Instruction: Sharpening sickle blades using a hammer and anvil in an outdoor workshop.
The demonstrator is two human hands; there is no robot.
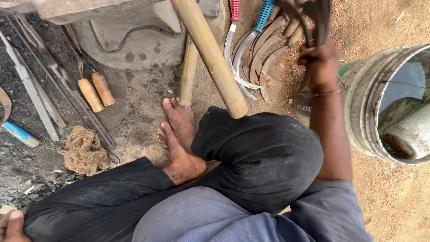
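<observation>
The left hand (12, 226) rests on the knee, lower left, fingers hidden. Upper right, the right hand (319, 62) grips a dark sickle (313, 18) beside the bucket (371, 107).

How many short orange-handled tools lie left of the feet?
2. Both orange-handled tools lie side by side on the dark ground: one nearer the rope bundle, one just right. Others may be hidden out of frame.

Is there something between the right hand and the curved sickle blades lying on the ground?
Nothing visible lies between them. The right hand is raised beside the pile of sickles and already grips a dark curved metal piece. The thick wooden handle lies further left, clear of that gap.
</observation>
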